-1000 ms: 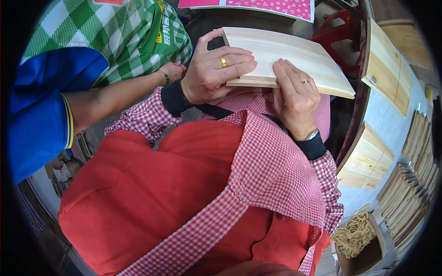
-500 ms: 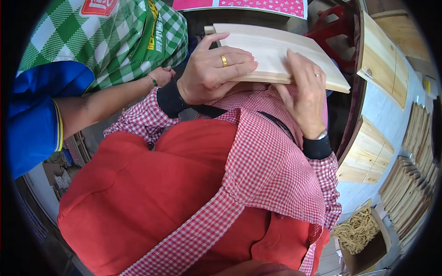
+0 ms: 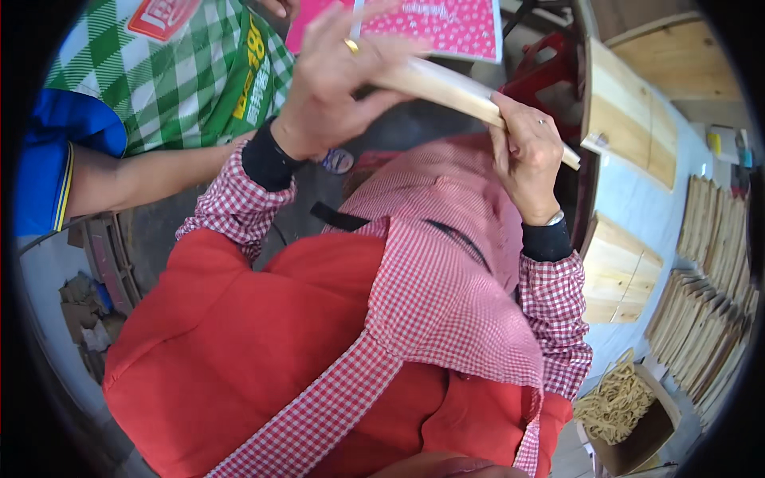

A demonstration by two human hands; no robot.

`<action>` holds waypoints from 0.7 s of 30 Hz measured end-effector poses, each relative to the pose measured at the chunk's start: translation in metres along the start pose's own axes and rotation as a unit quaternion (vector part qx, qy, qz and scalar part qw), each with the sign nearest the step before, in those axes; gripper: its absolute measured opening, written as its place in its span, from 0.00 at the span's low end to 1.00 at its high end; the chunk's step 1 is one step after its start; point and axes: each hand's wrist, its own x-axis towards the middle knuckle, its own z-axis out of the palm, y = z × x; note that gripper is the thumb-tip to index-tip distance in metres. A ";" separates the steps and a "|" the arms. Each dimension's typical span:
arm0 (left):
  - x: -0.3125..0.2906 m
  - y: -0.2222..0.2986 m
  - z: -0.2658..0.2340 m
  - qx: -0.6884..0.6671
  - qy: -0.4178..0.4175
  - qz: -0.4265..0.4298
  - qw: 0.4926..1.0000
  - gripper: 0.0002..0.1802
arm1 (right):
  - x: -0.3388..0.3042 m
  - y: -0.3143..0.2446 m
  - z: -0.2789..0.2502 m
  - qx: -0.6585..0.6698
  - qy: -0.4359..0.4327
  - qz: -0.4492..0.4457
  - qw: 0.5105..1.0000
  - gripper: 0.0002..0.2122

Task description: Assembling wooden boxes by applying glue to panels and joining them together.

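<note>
A pale wooden board (image 3: pixel 454 88) is tilted nearly edge-on above my lap, its long edge toward me. My left hand (image 3: pixel 339 84), with a gold ring, is at the board's left end, fingers over its far side and thumb near the edge; motion blurs the fingers. Toward the right end, my right hand (image 3: pixel 530 155) pinches the board between thumb and fingers. Most of the board's broad face is out of sight.
To my left is a co-worker's arm (image 3: pixel 151 177) beside a green checked apron (image 3: pixel 199 88). A pink patterned sheet (image 3: pixel 458 28) lies beyond the board, near a red plastic stool (image 3: pixel 550 68). On the right are wooden panels (image 3: pixel 629 111), stacked slats (image 3: pixel 701 327) and a box of strips (image 3: pixel 653 422).
The board has been raised and tipped from showing its broad face to nearly edge-on. My left hand moved up and away; my right hand now grips the edge instead of lying on the face.
</note>
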 end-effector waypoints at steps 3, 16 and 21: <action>0.057 0.025 -0.038 0.021 0.245 -0.077 0.966 0.37 | 0.039 -0.003 -0.022 0.049 0.066 0.019 0.996 0.10; -0.012 -0.015 0.024 -0.622 0.012 -0.316 0.717 0.26 | 0.049 0.016 -0.040 0.361 0.233 0.278 0.859 0.10; 0.054 0.023 -0.004 -0.386 -0.052 -0.041 0.920 0.13 | 0.033 0.044 -0.032 0.396 0.230 0.355 0.815 0.11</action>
